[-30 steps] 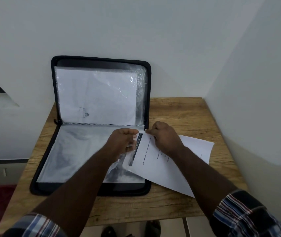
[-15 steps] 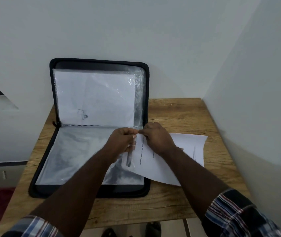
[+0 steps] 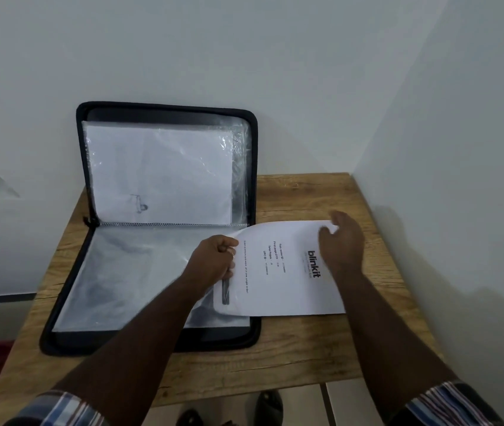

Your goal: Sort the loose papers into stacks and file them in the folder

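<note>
The step in hand looks like feeding the sheet (image 3: 278,265) into the open sleeve (image 3: 140,272) on the folder's lower half; to do it well, the sleeve's mouth should be kept lifted while the sheet's leading edge goes in flat and square to the opening, since a skewed corner will likely snag on the thin plastic and crease; a steady push from the far edge, not a shove, should suit so limp a page. The left hand (image 3: 213,262) is curled at the sheet's left edge, fingers pinching there, though whether they hold plastic, paper or both I cannot tell; the right hand (image 3: 341,241) lies on the sheet's far right end, fingers bent over its top corner and gripping it. The sheet lies half over the folder (image 3: 152,342), half on the table (image 3: 290,358); the hands are apart, one at each end.
</note>
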